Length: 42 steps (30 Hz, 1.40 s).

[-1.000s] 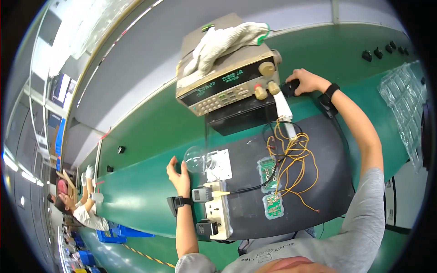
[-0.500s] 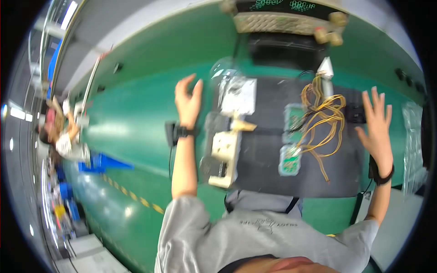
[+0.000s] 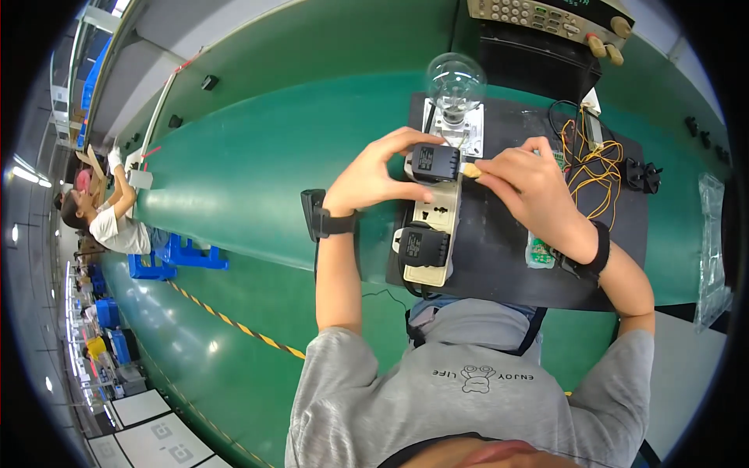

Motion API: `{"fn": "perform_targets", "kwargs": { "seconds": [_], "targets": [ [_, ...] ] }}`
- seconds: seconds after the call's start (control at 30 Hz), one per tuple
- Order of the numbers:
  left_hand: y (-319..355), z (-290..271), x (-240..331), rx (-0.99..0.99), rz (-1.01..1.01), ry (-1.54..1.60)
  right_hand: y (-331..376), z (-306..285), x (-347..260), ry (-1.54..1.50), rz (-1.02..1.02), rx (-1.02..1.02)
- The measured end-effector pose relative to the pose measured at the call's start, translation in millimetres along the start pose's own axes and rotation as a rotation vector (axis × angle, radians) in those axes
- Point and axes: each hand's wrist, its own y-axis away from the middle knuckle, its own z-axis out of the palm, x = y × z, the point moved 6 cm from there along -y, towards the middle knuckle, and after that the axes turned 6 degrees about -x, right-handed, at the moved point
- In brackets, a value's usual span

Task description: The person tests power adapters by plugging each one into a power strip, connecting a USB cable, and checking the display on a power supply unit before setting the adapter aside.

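My left hand [image 3: 370,175] curls around a black power adapter [image 3: 434,162], fingers along its far edge and thumb along its near edge. The adapter sits on the far end of a cream power strip [image 3: 427,274]. My right hand [image 3: 540,187] pinches a yellow USB-type plug [image 3: 471,169] at the adapter's right side; whether it is fully seated I cannot tell. A second black adapter [image 3: 424,246] sits on the near end of the strip. Beyond my left hand, a clear glass bulb [image 3: 456,82] stands on a white base [image 3: 474,129].
Yellow wires [image 3: 601,183] and green circuit boards [image 3: 540,251] lie on the black mat [image 3: 491,261], partly behind my right hand. A black plug adapter [image 3: 643,176] is at right. A bench instrument [image 3: 538,19] stands at the back. Far left, another person [image 3: 117,226] works.
Both hands have come inward from being spread apart: the left onto the far adapter, the right from the mat's right side to the yellow plug. The view has shifted.
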Motion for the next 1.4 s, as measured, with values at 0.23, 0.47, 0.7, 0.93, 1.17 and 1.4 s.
{"fn": "perform_targets", "kwargs": {
  "seconds": [0.23,0.47,0.7,0.93,1.17,1.4],
  "targets": [
    [-2.8,-4.0,-3.4,-0.024,-0.013,0.044,27.3,-9.5,-15.3,-0.075,0.093,-0.051],
    [11.9,-40.8,-12.0,0.380,0.536,0.760,43.7,8.9,-46.8,-0.141,-0.057,0.033],
    [-4.9,-32.4,-27.4,0.432,0.306,0.744,47.8,11.1,-50.3,-0.107,-0.063,0.052],
    [-4.2,-28.3,-32.0,0.447,0.243,0.731,44.5,11.0,-54.0,-0.121,-0.057,0.071],
    [-6.9,-19.9,-23.1,0.358,0.272,0.692,43.4,14.4,-56.9,-0.068,-0.064,0.044],
    [-7.9,-11.9,-19.7,0.189,0.341,0.743,39.4,18.2,-61.7,-0.050,-0.071,0.070]
  ]
}}
